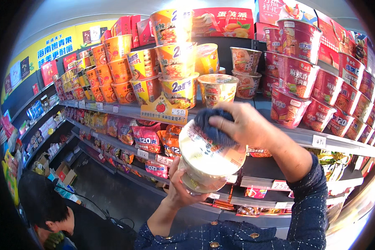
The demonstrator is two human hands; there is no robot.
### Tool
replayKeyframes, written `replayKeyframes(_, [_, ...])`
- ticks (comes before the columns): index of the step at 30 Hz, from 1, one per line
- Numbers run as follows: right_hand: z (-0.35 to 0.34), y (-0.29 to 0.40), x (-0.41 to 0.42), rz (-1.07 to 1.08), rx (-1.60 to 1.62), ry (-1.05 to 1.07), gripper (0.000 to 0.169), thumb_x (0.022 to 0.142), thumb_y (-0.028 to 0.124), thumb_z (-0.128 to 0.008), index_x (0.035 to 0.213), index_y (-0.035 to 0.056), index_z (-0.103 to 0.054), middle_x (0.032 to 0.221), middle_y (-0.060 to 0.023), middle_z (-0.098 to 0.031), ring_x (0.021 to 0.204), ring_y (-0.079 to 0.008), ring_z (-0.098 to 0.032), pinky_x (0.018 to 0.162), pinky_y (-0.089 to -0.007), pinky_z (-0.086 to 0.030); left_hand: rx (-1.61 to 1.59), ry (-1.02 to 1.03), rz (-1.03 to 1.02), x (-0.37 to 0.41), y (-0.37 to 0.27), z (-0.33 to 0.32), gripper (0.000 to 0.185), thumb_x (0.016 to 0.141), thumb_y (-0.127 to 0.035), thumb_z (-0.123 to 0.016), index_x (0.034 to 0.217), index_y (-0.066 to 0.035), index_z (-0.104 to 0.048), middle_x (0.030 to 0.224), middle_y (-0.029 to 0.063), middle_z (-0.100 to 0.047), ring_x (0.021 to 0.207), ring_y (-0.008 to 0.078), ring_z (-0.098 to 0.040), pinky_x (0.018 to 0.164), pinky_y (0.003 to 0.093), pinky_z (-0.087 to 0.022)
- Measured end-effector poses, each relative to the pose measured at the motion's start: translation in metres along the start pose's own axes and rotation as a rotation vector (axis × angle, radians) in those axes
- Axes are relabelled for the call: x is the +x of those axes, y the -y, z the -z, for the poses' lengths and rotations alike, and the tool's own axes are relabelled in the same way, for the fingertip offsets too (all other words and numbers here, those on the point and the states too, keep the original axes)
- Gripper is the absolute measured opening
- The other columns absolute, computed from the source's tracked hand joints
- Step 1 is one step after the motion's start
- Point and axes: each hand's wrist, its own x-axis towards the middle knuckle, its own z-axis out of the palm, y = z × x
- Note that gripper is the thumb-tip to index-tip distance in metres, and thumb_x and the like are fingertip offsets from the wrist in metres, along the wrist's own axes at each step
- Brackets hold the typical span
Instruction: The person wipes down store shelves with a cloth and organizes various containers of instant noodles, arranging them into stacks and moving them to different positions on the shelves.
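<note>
My left hand (176,187) grips a white instant noodle cup (215,162) from below, tilted so its round lid faces me. In my right hand (247,122) is a bunched dark blue cloth (212,125), laid against the upper part of the lid and hiding some of its print. Just behind the cloth, a single noodle bucket with a pale printed lid (218,89) sits at the front of the shelf. To its left rises a stack of yellow and orange noodle buckets (178,90). Stacked purple-red noodle buckets (290,106) stand on the right.
The shelf edge (347,145) carries price tags and a yellow promotional card (164,112). Bagged noodles (146,137) fill lower shelves. Another person in black (81,225) is low at the left, near a cable (90,204) and an open carton (65,173). Gift boxes (222,23) line the top.
</note>
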Motion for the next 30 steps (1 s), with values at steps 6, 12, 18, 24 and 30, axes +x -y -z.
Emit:
replayKeyframes(6, [0.076, -0.012, 0.046, 0.161, 0.145, -0.571, 0.044, 0.097, 0.036, -0.054, 0.100, -0.0064, -0.062, 0.080, -0.0200, -0.066, 0.066, -0.0254, -0.064, 0.065, -0.0359, -0.049, -0.220, -0.026, 0.087, 0.063, 0.012, 0.006, 0.108, 0.061, -0.029, -0.089, 0.136, -0.006, -0.015, 0.140, 0.0267, -0.024, 0.130, 0.0367, -0.033, 0.106, 0.0475, -0.032])
replayKeyframes(12, [0.098, -0.061, 0.107, -0.041, -0.166, -0.506, 0.039, 0.090, 0.036, -0.062, 0.100, -0.0015, -0.064, 0.093, -0.0263, -0.067, 0.090, -0.0426, -0.064, 0.078, -0.0464, -0.050, -0.522, -0.161, 0.310, 0.080, 0.021, 0.036, 0.105, 0.065, -0.024, -0.086, 0.139, -0.007, -0.013, 0.130, 0.0153, -0.030, 0.124, 0.0257, -0.038, 0.104, 0.0416, -0.036])
replayKeyframes(18, [0.058, -0.131, 0.168, -0.017, -0.462, -0.683, 0.031, 0.087, 0.028, -0.063, 0.107, 0.0055, -0.056, 0.098, -0.0227, -0.064, 0.091, -0.0410, -0.063, 0.080, -0.0491, -0.049, -0.621, -0.272, 0.457, 0.066, 0.019, 0.044, 0.106, 0.067, -0.024, -0.085, 0.142, -0.012, -0.011, 0.135, 0.0159, -0.031, 0.126, 0.0267, -0.041, 0.103, 0.0393, -0.042])
replayKeyframes(24, [0.031, -0.116, 0.187, -0.257, -0.183, 0.349, 0.100, 0.083, 0.075, -0.047, 0.139, -0.0067, -0.039, 0.133, -0.0339, -0.047, 0.126, -0.0401, -0.049, 0.102, -0.0435, -0.040, -0.552, -0.295, 0.497, 0.034, 0.038, 0.060, 0.111, 0.067, -0.027, -0.087, 0.144, -0.014, -0.007, 0.138, 0.0151, -0.030, 0.127, 0.0268, -0.040, 0.103, 0.0404, -0.040])
replayKeyframes(30, [0.042, -0.098, 0.187, -0.328, -0.389, 0.690, 0.137, 0.057, 0.086, -0.063, 0.146, -0.0095, -0.022, 0.147, -0.0305, -0.033, 0.137, -0.0355, -0.037, 0.110, -0.0383, -0.033, -0.553, -0.294, 0.508, 0.021, 0.059, 0.055, 0.114, 0.066, -0.030, -0.088, 0.144, -0.013, -0.005, 0.138, 0.0140, -0.029, 0.127, 0.0269, -0.039, 0.105, 0.0411, -0.038])
